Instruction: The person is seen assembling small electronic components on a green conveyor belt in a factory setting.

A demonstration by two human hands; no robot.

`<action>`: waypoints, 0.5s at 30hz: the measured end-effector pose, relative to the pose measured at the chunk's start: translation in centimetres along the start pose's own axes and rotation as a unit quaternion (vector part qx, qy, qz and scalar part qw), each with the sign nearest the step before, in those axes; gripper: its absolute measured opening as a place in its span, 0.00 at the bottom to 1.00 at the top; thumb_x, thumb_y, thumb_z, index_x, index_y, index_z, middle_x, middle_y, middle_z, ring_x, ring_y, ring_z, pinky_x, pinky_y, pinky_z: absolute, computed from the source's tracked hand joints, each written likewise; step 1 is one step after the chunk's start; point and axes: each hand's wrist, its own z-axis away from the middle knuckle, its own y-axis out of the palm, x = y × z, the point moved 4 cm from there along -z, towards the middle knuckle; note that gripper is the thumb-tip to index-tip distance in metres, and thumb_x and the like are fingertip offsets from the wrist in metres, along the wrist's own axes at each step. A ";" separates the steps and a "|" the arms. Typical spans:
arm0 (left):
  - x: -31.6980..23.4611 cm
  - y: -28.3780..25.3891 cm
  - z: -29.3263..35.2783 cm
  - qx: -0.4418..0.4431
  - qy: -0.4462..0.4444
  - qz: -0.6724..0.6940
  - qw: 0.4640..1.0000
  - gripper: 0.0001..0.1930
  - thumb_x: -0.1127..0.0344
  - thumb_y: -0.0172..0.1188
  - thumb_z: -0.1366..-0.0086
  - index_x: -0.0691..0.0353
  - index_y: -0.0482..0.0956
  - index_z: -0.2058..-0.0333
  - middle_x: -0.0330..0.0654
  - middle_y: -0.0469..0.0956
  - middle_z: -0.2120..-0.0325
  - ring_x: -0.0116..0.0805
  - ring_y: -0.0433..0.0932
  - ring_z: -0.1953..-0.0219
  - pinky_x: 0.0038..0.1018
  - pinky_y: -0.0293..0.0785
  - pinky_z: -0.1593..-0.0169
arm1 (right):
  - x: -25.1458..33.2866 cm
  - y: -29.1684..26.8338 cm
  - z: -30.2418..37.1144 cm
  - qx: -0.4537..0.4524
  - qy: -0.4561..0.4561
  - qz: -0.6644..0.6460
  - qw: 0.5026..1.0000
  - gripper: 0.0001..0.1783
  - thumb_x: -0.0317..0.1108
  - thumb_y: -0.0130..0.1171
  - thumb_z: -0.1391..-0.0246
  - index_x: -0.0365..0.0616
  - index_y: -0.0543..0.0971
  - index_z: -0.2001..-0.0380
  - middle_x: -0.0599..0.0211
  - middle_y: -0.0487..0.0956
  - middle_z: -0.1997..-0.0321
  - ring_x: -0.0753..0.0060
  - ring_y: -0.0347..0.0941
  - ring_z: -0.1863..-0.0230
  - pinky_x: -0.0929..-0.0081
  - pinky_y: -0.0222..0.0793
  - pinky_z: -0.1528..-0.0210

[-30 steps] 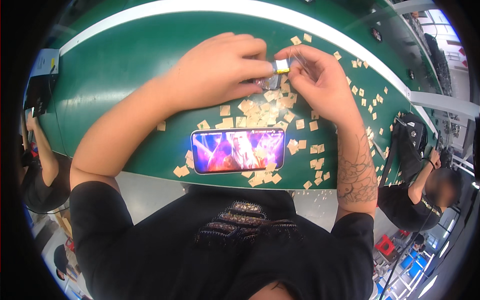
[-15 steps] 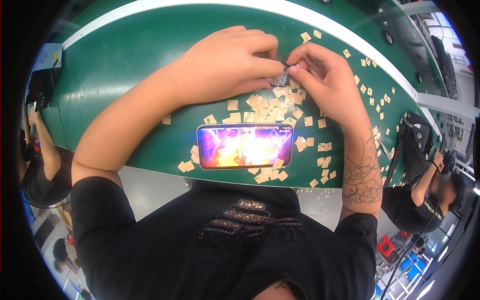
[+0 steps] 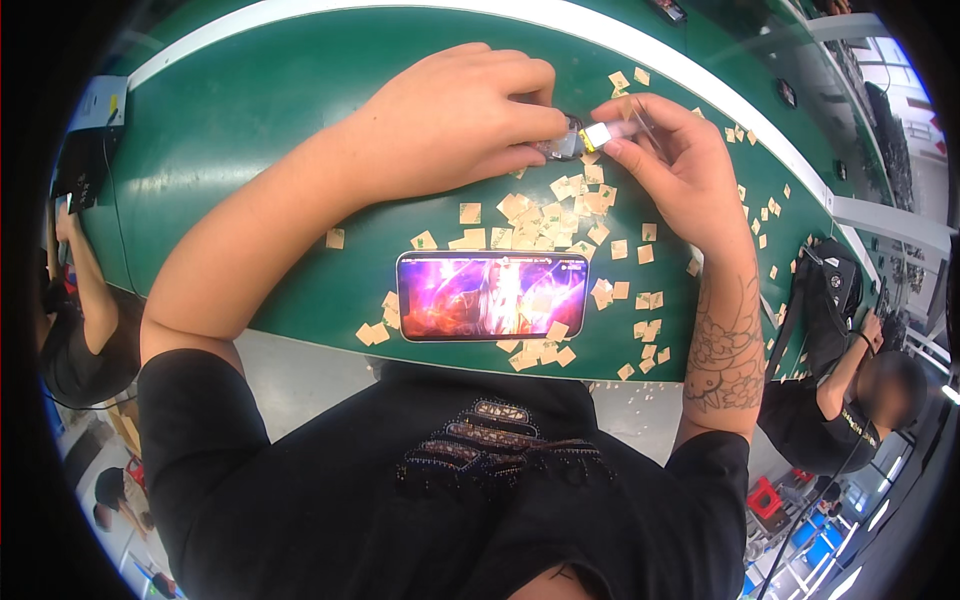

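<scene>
Over the far middle of the green table, my left hand (image 3: 470, 120) is closed, pinching a small dark, clear-cased part (image 3: 568, 142) between thumb and fingers. Its far side is hidden by the fingers. Right of it, my right hand (image 3: 685, 165) pinches a small white rectangular piece (image 3: 597, 136) with a yellow edge. That piece lies right beside the dark part; I cannot tell whether they are joined. A thin, clear strip, blurred, shows by the right fingers. Many small beige paper squares (image 3: 535, 222) are scattered below the hands.
A phone (image 3: 493, 297) playing a bright video lies near the table's front edge, one square on its corner. More squares spread to the right. A black bag (image 3: 835, 285) sits at the right edge. People are seated left and right. A white rail (image 3: 400, 10) borders the far side.
My right hand has moved slightly right, away from the left, and the white piece with the yellow edge now shows between them. The phone's picture has changed. The left hand has barely shifted.
</scene>
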 end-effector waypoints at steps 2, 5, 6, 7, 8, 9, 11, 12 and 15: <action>0.0 0.0 0.0 0.000 0.001 -0.002 1.000 0.12 0.66 0.73 0.40 0.53 0.86 0.57 0.37 0.80 0.58 0.40 0.81 0.55 0.36 0.76 0.49 | 0.5 0.3 0.1 -0.018 0.010 0.022 1.000 0.12 0.22 0.66 0.36 0.34 0.83 0.50 0.69 0.83 0.61 0.85 0.77 0.59 0.81 0.75 0.56; -0.1 0.0 0.0 -0.003 0.007 -0.004 1.000 0.12 0.66 0.73 0.40 0.53 0.86 0.57 0.37 0.80 0.58 0.40 0.81 0.55 0.36 0.76 0.49 | 0.9 0.4 0.3 -0.039 -0.006 0.093 0.995 0.12 0.22 0.67 0.37 0.35 0.84 0.51 0.66 0.84 0.62 0.81 0.79 0.60 0.78 0.76 0.56; -0.1 -0.1 0.0 -0.004 0.011 -0.004 1.000 0.12 0.66 0.73 0.40 0.54 0.85 0.57 0.37 0.80 0.58 0.40 0.81 0.55 0.36 0.76 0.49 | 0.9 0.5 0.2 -0.038 -0.006 0.093 0.995 0.12 0.22 0.67 0.37 0.35 0.84 0.51 0.66 0.84 0.62 0.81 0.79 0.60 0.78 0.76 0.56; -0.1 -0.1 0.0 -0.004 0.010 -0.004 1.000 0.12 0.66 0.73 0.40 0.54 0.85 0.57 0.37 0.80 0.58 0.40 0.81 0.55 0.36 0.76 0.49 | 1.2 0.6 0.3 -0.046 -0.030 0.131 0.990 0.12 0.23 0.68 0.38 0.35 0.84 0.51 0.64 0.84 0.62 0.76 0.81 0.60 0.77 0.76 0.57; -0.1 -0.1 0.0 0.000 0.011 -0.007 1.000 0.12 0.66 0.73 0.40 0.54 0.85 0.58 0.37 0.80 0.58 0.40 0.81 0.55 0.37 0.76 0.49 | 1.4 0.8 0.3 -0.053 -0.054 0.168 0.983 0.12 0.23 0.68 0.39 0.36 0.84 0.52 0.61 0.84 0.62 0.70 0.82 0.61 0.75 0.77 0.57; -0.1 -0.1 0.0 0.003 0.011 -0.009 1.000 0.12 0.66 0.73 0.40 0.55 0.85 0.58 0.37 0.79 0.58 0.40 0.80 0.55 0.37 0.76 0.49 | 1.7 1.0 0.3 -0.052 -0.053 0.168 0.983 0.12 0.23 0.68 0.39 0.36 0.84 0.52 0.61 0.84 0.62 0.70 0.82 0.61 0.75 0.77 0.57; -0.1 -0.1 -0.1 0.002 0.015 -0.009 1.000 0.11 0.66 0.73 0.40 0.55 0.85 0.58 0.38 0.79 0.58 0.40 0.80 0.55 0.37 0.76 0.49 | 2.6 1.5 0.3 -0.051 -0.055 0.220 0.973 0.13 0.24 0.69 0.41 0.36 0.84 0.52 0.56 0.85 0.60 0.59 0.84 0.60 0.69 0.79 0.57; -0.1 -0.1 -0.2 0.001 0.020 -0.010 1.000 0.11 0.66 0.73 0.40 0.55 0.85 0.58 0.38 0.79 0.59 0.41 0.80 0.55 0.37 0.76 0.49 | 2.9 1.7 0.3 -0.051 -0.055 0.221 0.972 0.13 0.24 0.69 0.41 0.36 0.84 0.52 0.56 0.85 0.60 0.59 0.84 0.60 0.69 0.79 0.57; 0.1 0.1 -0.1 -0.003 0.016 0.010 1.000 0.11 0.66 0.74 0.40 0.55 0.85 0.58 0.38 0.79 0.59 0.41 0.80 0.55 0.37 0.76 0.50 | 3.3 2.3 0.1 -0.053 -0.073 0.280 0.956 0.12 0.25 0.69 0.41 0.37 0.84 0.53 0.55 0.85 0.60 0.53 0.84 0.60 0.64 0.80 0.57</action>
